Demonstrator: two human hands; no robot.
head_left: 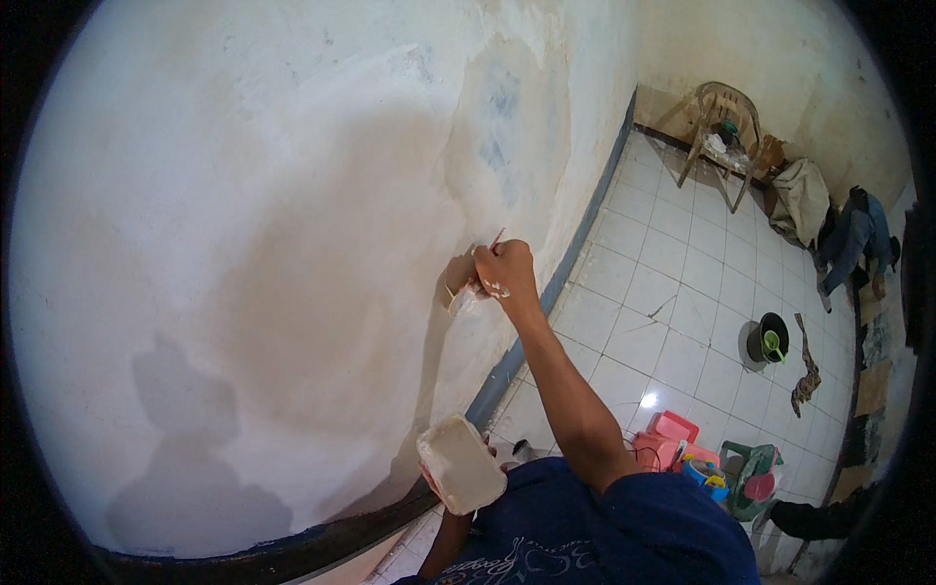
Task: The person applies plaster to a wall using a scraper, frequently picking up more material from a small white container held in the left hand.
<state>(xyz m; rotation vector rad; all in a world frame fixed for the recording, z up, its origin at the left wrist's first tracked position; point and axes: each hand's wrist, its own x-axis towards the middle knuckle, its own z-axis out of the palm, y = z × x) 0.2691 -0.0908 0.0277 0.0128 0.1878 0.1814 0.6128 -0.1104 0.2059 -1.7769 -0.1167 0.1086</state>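
My right hand (pixel 505 273) is closed around a small tool (pixel 466 299) with a thin handle tip sticking out above the fist and a pale, flat end below. That end is at the white wall (pixel 322 244); whether it is a brush or a scraper I cannot tell. White smears mark the back of this hand. Lower down, close to my body, my left hand (pixel 427 476) grips a pale rectangular tub (pixel 461 464) by its sides. Only a few of its fingers show past the rim. Whitish material coats the tub's inside.
A blue-grey skirting band (pixel 497 385) runs along the wall's foot. On the tiled floor (pixel 673 253) stand a black bucket (pixel 756 343) with a green dipper, pink containers (pixel 663 444) and a green stool (pixel 746 478). A worn chair (pixel 726 112) stands far back, near cloths (pixel 801 200).
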